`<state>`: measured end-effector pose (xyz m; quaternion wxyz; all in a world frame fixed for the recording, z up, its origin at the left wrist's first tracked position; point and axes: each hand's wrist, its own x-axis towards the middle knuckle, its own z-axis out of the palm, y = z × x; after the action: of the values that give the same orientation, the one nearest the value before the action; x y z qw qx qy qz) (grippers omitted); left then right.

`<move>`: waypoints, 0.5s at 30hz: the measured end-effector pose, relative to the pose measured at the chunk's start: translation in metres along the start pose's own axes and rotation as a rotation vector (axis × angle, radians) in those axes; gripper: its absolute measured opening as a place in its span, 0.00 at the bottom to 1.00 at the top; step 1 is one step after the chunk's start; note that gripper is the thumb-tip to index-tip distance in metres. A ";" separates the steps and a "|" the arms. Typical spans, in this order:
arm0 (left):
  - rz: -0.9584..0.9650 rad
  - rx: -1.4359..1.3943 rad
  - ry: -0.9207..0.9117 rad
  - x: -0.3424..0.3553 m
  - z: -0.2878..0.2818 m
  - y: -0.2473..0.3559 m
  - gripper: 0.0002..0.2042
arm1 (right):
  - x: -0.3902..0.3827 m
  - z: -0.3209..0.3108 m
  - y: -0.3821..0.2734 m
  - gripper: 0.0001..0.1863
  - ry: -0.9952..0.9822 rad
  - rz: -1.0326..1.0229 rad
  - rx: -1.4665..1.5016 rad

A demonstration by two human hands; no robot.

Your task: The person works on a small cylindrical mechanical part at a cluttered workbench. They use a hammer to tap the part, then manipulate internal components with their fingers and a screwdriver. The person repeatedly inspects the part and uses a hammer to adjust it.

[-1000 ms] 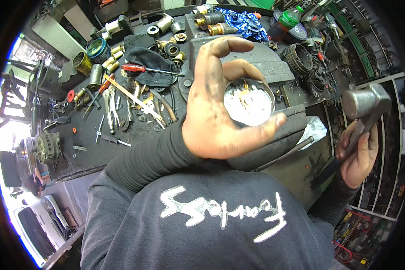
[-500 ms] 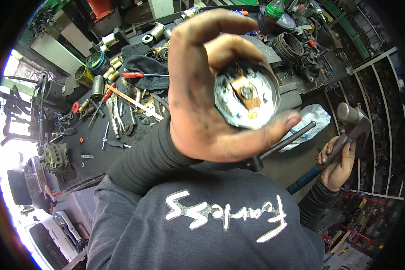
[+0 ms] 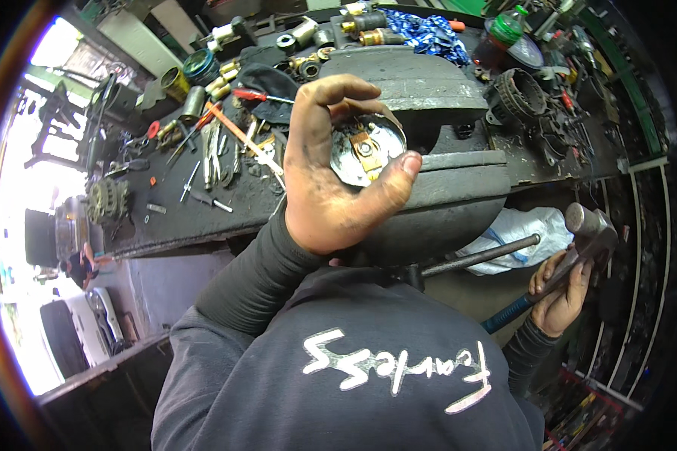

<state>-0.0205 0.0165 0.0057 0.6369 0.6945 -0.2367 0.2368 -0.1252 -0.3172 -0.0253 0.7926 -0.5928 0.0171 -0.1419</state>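
My left hand (image 3: 320,177) is closed around a round metal housing (image 3: 341,156), fingers curled over its far side and thumb along the near rim. Its open end faces me, with a copper contact strip and a bolt head inside a bright, scuffed interior. Behind and to the right of this hand stands a large dark bench vise (image 3: 451,184); its jaws are apart. On the right, lower down, my right hand (image 3: 564,293) grips a claw hammer (image 3: 596,229) near its head. The blue-and-black handle slants down to the left towards my shirt.
The vise's handle bar (image 3: 481,255) juts out right, before a white plastic bag (image 3: 538,229). Pliers (image 3: 214,154), a red screwdriver (image 3: 252,95) and metal parts crowd the bench's left; an alternator (image 3: 107,199) sits near its edge. A blue patterned cloth (image 3: 429,36) and green-capped bottle (image 3: 502,34) lie beyond.
My left hand has moved away from my head and lower, still holding the housing. The view has shifted, bringing the vise into sight. The right hand keeps its hold on the hammer.
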 end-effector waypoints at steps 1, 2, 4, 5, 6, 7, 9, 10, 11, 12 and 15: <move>-0.022 0.016 0.029 -0.001 0.001 0.001 0.27 | 0.002 -0.002 -0.001 0.18 0.000 0.006 -0.033; -0.042 0.030 0.060 -0.003 0.002 0.002 0.27 | 0.004 -0.006 -0.001 0.18 -0.019 0.022 -0.035; -0.037 0.073 0.086 0.000 0.003 0.001 0.28 | 0.009 -0.018 -0.002 0.19 -0.054 0.053 -0.039; -0.041 0.082 0.093 0.002 0.005 0.003 0.29 | 0.011 -0.020 -0.001 0.19 -0.062 0.066 -0.027; -0.037 0.098 0.106 0.003 0.005 0.005 0.30 | 0.014 -0.022 -0.001 0.20 -0.081 0.074 -0.013; -0.040 0.103 0.118 0.004 0.006 0.005 0.31 | 0.016 -0.022 0.000 0.20 -0.098 0.082 0.000; 0.023 0.181 0.191 0.012 0.008 0.000 0.33 | 0.020 -0.024 0.000 0.20 -0.105 0.094 0.013; -0.099 0.036 0.220 0.014 0.007 0.006 0.33 | 0.020 -0.024 0.000 0.20 -0.096 0.100 0.019; -0.217 -0.110 0.266 0.017 0.007 0.015 0.32 | 0.022 -0.023 0.001 0.20 -0.088 0.106 0.025; -0.289 -0.256 0.284 0.017 0.010 0.023 0.32 | 0.023 -0.024 0.003 0.20 -0.111 0.111 0.038; -0.355 -0.455 0.328 0.018 0.013 0.029 0.31 | 0.025 -0.024 0.007 0.20 -0.174 0.141 0.041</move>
<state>-0.0245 0.0008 0.0384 0.8367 0.5174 -0.0530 0.1717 -0.1047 -0.3440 -0.0356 0.8110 -0.5840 -0.0129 -0.0340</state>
